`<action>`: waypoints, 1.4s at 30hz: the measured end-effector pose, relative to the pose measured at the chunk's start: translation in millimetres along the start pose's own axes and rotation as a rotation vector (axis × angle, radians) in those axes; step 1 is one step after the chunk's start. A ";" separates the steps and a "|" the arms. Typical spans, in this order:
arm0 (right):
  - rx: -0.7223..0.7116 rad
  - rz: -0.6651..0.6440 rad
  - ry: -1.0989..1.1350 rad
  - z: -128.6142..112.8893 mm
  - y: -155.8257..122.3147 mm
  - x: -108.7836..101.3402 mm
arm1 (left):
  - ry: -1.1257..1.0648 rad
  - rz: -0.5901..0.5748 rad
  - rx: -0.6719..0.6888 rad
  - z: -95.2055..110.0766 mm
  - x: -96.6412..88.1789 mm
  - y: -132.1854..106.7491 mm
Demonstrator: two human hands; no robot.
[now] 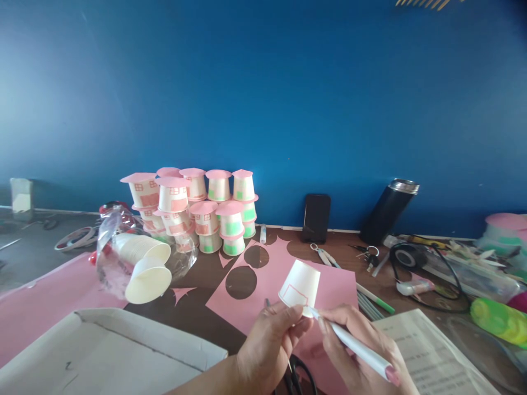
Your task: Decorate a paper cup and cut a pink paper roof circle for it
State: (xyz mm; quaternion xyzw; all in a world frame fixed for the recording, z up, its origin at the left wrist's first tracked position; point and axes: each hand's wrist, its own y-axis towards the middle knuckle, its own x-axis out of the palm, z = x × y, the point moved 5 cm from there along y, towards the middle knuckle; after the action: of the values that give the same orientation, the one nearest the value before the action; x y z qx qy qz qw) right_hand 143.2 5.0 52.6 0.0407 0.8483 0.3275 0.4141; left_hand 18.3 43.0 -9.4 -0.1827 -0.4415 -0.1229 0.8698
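In my left hand (pixel 272 334) is a white paper cup (pixel 300 282), pinched at its wide rim and turned bottom up. Red lines forming a box-like outline show on the cup's side. My right hand (pixel 358 340) grips a white marker pen (pixel 358 348) with a pink end, and its tip meets the cup close to the rim. Beneath both hands lies a sheet of pink paper (pixel 341 280) with round holes cut in it. Partly hidden below my left hand are black scissors (pixel 302 376).
Stacked cup houses (pixel 173 192) with pink roofs stand against the blue wall. Plain paper cups (pixel 144 263) lie in a plastic bag at left. A phone (pixel 316 218) and a black flask (pixel 387 214) lean at the back. Cables, keys and a yellow-green bottle (pixel 498 321) crowd the right.
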 end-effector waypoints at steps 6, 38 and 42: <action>0.008 -0.008 0.006 0.8 -2.0 0.9 | -0.012 0.003 -0.001 -1.5 -3.1 1.9; 0.147 0.156 0.111 -2.0 -0.5 -15.0 | -0.035 0.021 0.008 -0.7 -3.0 1.3; 0.349 0.253 0.213 21.0 3.4 -16.3 | -0.038 0.014 -0.018 -1.6 -2.8 3.5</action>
State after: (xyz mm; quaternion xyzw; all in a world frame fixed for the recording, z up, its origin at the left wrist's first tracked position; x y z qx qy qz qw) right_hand 168.5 13.0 56.3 0.1827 0.9190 0.2278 0.2648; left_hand 19.2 45.6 -13.3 -0.1961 -0.4555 -0.1175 0.8604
